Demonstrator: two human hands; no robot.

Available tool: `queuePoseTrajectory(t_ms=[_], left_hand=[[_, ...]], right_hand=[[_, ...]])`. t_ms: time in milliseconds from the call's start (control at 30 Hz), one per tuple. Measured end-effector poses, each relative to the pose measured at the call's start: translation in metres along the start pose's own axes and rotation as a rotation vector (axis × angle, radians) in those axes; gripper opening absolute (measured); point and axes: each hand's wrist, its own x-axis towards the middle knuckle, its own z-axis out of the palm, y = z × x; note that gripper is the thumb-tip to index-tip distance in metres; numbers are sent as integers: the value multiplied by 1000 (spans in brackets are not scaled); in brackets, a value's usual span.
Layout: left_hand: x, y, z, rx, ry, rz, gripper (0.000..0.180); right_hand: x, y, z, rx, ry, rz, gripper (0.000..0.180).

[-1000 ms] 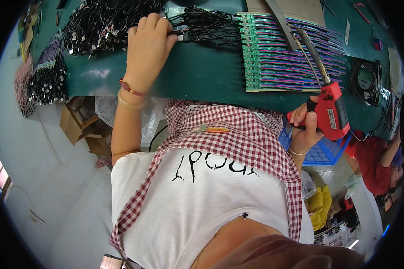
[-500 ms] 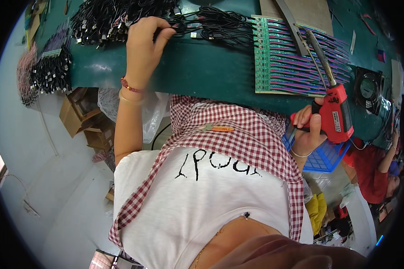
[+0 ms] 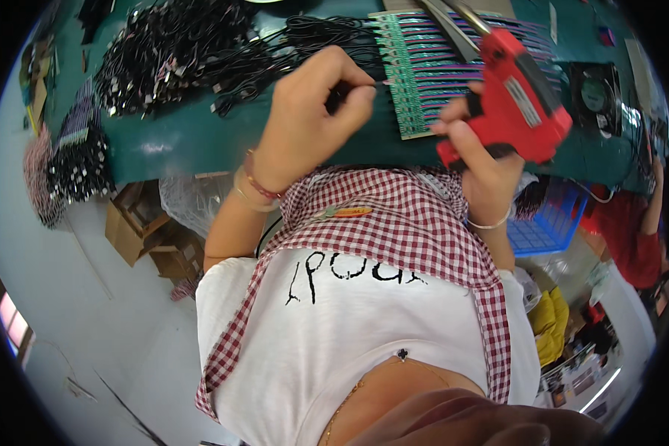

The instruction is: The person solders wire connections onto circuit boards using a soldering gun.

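My right hand (image 3: 490, 167) grips a red soldering gun (image 3: 524, 100), its metal barrel pointing up and away over the circuit boards. My left hand (image 3: 316, 111) is closed in a pinch just left of the green circuit board strip (image 3: 400, 89). A thin tip shows beside its fingertips, too small to name. Pink, blue and dark wires (image 3: 453, 74) run rightward from the strip. Black cables (image 3: 331, 33) reach the strip's far left side from a large cable pile (image 3: 171, 56).
A second bundle of black cables (image 3: 82, 167) hangs over the table's left edge. A black fan (image 3: 595, 97) lies at the right. Below the table are cardboard boxes (image 3: 134, 223) and a blue basket (image 3: 546, 227). Another person's red sleeve (image 3: 624, 249) shows at far right.
My left hand has left the cable pile and moved right, close to the board strip. My right hand has raised the soldering gun further over the table. The view has shifted too.
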Motion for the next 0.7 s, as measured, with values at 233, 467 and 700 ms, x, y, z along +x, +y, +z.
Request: queuePoseTrajectory(t_ms=[233,467,700], left_hand=[[-6,13,34,-353,-91,-178,5],[-7,12,41,-321,-95,-204,7],[-8,16,45,-295,-35,-184,7]], right_hand=[[10,4,10,-7,-48,-20,14],[7,-1,10,-158,-50,-16,12],[0,2,6,-188,-17,34,15]])
